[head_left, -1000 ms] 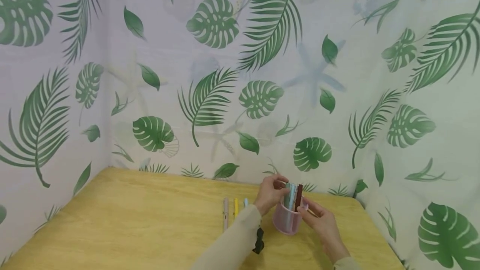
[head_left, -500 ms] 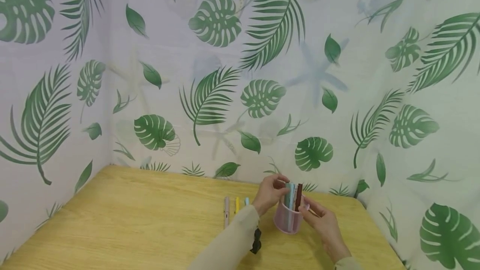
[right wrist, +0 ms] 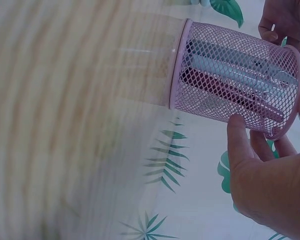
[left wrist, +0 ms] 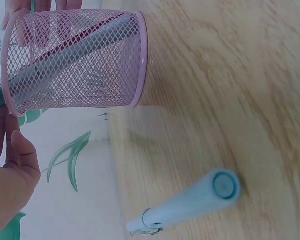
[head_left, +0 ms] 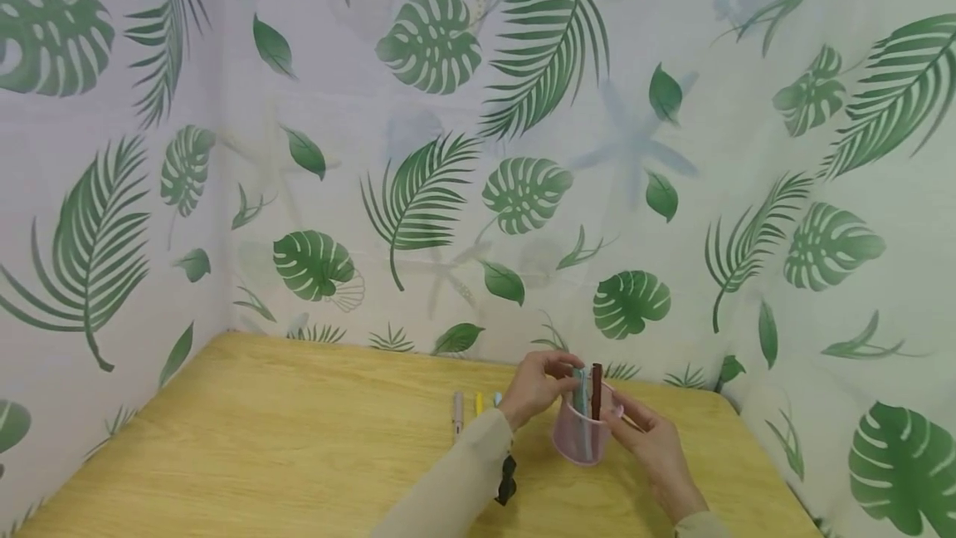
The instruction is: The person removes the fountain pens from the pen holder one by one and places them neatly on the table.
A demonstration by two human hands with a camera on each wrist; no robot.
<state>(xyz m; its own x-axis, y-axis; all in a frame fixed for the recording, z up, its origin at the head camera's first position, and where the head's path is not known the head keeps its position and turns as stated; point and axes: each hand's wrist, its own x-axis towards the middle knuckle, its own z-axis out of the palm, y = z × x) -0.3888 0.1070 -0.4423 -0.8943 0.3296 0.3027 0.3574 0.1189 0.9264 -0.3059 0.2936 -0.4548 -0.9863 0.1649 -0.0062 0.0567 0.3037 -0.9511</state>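
Observation:
A pink mesh pen cup [head_left: 578, 438] stands near the table's back edge, holding a green pen [left wrist: 27, 82], a light blue pen [right wrist: 225, 70] and a dark red pen [head_left: 596, 393]. My left hand [head_left: 534, 390] reaches over the rim from the left, its thumb and fingers pinching the top of the green pen. From the other side my right hand [head_left: 657, 447] grips the cup by its rim and upper wall. In the right wrist view, one finger of that hand [right wrist: 270, 182] lies along the mesh. The pens lean inside the cup.
Left of the cup, a greyish-pink pen [head_left: 458, 413], a yellow pen [head_left: 480, 403] and another light blue pen [left wrist: 190, 202] lie on the wooden table [head_left: 299, 422], partly behind my left sleeve. Leaf-patterned sheets [head_left: 418, 189] enclose the back and sides.
The head view has shifted slightly. My left hand is a touch lower at the cup's mouth, and the cup with my right hand is slightly further right. Both holds are unchanged.

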